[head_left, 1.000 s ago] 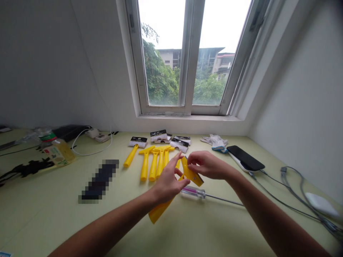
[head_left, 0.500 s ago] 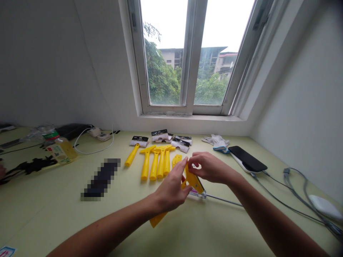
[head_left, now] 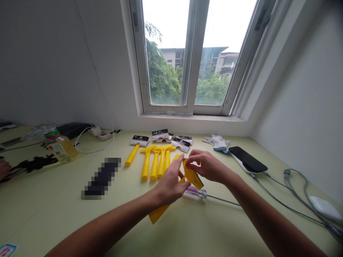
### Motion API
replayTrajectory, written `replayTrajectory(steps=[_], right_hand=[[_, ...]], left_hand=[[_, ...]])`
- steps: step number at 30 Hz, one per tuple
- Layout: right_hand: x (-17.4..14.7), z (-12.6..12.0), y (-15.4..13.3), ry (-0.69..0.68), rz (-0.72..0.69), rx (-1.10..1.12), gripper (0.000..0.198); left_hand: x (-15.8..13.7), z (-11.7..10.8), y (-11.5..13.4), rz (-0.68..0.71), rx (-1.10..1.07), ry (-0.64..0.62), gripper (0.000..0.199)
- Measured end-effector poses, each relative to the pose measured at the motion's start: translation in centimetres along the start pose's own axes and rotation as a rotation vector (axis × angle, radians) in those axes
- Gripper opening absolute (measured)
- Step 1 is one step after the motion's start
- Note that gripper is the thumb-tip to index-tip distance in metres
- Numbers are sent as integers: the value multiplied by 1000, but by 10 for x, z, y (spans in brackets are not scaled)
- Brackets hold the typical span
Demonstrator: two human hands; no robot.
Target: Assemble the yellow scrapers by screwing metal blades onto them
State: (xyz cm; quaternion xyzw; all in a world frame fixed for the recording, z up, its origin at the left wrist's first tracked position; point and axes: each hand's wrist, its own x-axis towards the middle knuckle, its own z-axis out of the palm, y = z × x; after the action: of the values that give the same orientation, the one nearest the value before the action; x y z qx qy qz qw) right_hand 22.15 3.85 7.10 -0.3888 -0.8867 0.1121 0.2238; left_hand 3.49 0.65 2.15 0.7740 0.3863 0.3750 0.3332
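Note:
A yellow scraper (head_left: 193,177), its head fitted with a blade along one edge, is gripped in my left hand (head_left: 170,185). My right hand (head_left: 206,165) is closed in a pinch at the upper end of that head; what lies between the fingertips is too small to make out. Below my left wrist shows a flat yellow piece (head_left: 159,214); whether it joins the held scraper is hidden. Under the hands a screwdriver (head_left: 197,192) with a clear and purple handle lies on the table, shaft pointing right. Several yellow scraper handles (head_left: 154,164) lie in a row beyond.
Black-and-white cardboard labels (head_left: 160,135) lie near the window wall. To the right are white gloves (head_left: 216,141), a phone (head_left: 248,159), cables and a white case (head_left: 324,206). At left stand a drink bottle (head_left: 63,148) and chargers (head_left: 99,133). Another person's hand (head_left: 4,167) shows at the left edge.
The held scraper and both hands have shifted slightly left and up, uncovering more of the screwdriver handle. My right fingers stay pinched at the scraper head.

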Motion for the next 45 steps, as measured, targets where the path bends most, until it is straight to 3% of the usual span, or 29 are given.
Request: replayTrajectory(steps=[5, 11, 15, 22, 29, 35, 38, 40, 43, 45], right_hand=[[0, 2, 2, 71, 142, 109, 11], [0, 15, 10, -107, 309, 640, 29], [3, 19, 7, -27, 317, 843, 43], [5, 18, 10, 121, 359, 895, 43], [7, 25, 10, 162, 355, 893, 41], [6, 14, -2, 136, 379, 954, 44], [6, 6, 5, 120, 346, 1013, 36], [5, 3, 20, 61, 320, 869, 32], [-3, 4, 48, -96, 311, 297, 31], [-10, 8, 63, -148, 317, 107, 22]], left_hand=[[-4, 0, 5, 78, 55, 6, 81], [-5, 2, 6, 137, 85, 24, 78], [-3, -1, 5, 145, 154, 29, 69], [3, -11, 8, 238, 347, 15, 50], [3, -9, 7, 210, 554, -28, 47], [5, -13, 2, 205, 451, -1, 52], [9, -18, 0, 206, 309, 60, 52], [12, -22, 0, 161, 192, 124, 50], [16, -28, 0, 25, -6, 193, 51], [18, -29, -1, -84, -161, 185, 55]])
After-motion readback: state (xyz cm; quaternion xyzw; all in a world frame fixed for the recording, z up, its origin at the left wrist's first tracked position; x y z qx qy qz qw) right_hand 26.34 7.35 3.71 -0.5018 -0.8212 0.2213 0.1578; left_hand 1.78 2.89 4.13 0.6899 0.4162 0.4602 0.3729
